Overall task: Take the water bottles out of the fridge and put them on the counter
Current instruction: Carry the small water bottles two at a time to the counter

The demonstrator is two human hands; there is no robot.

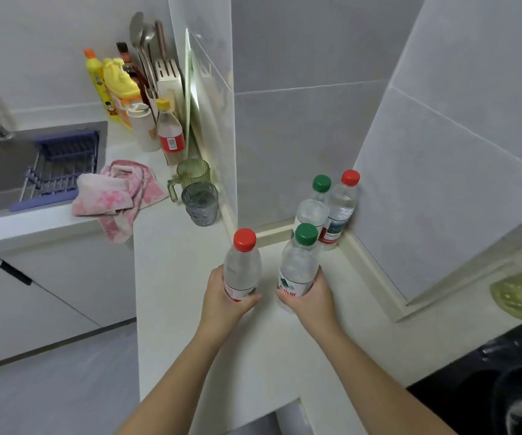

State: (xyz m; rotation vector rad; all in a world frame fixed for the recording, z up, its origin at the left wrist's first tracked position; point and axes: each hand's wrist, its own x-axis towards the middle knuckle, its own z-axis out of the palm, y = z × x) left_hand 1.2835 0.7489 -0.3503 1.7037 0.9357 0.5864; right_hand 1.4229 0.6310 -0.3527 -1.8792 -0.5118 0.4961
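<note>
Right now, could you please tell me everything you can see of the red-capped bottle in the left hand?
The red-capped bottle is clear plastic with a round red cap and a white-and-red label low on its body. It stands roughly upright over the white counter, gripped around its lower half by the left hand. Its base is hidden.

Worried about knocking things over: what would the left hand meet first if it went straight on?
The left hand probably meets the low back ledge, just left of the standing green-capped bottle; depth is unclear.
</note>
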